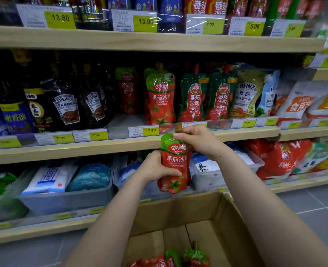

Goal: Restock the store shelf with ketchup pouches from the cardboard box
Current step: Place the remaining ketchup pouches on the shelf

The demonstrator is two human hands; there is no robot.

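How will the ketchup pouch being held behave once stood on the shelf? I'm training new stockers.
The ketchup pouch is probably soft and floppy: the left hand grips its waist while the right hand pinches the top. Its glossy film may be slippery. Matching pouches on the shelf stand upright, so it likely stands, though it may tip.
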